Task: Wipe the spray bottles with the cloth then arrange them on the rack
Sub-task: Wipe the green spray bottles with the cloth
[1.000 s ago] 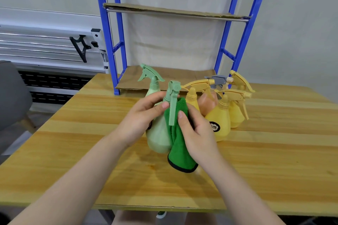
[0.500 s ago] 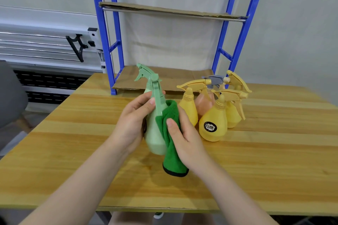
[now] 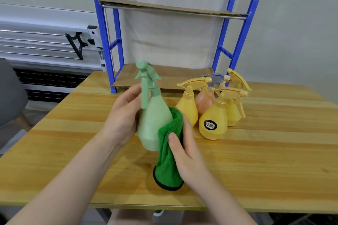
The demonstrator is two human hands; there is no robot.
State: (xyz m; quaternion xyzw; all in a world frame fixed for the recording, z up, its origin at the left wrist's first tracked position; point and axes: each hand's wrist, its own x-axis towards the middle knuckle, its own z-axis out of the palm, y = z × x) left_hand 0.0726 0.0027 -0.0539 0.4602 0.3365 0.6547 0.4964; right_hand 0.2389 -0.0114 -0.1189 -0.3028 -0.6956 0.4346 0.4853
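Mid-wipe, the green spray bottle [image 3: 154, 118] was held above the table [image 3: 274, 160].
Left hand [image 3: 124, 115] gripped its neck; right hand [image 3: 184, 150] pinched the cloth [image 3: 169, 151] against it. A hard rub could have twisted the bottle loose, toppling the yellow bottles [image 3: 213, 118] nearby.

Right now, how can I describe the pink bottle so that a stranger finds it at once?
Start at the blue rack standing at the back of the wooden table. Just before its right legs stands a small group of spray bottles. The pink bottle is in the middle of that group, half hidden behind yellow ones, and it alone has a grey trigger top.
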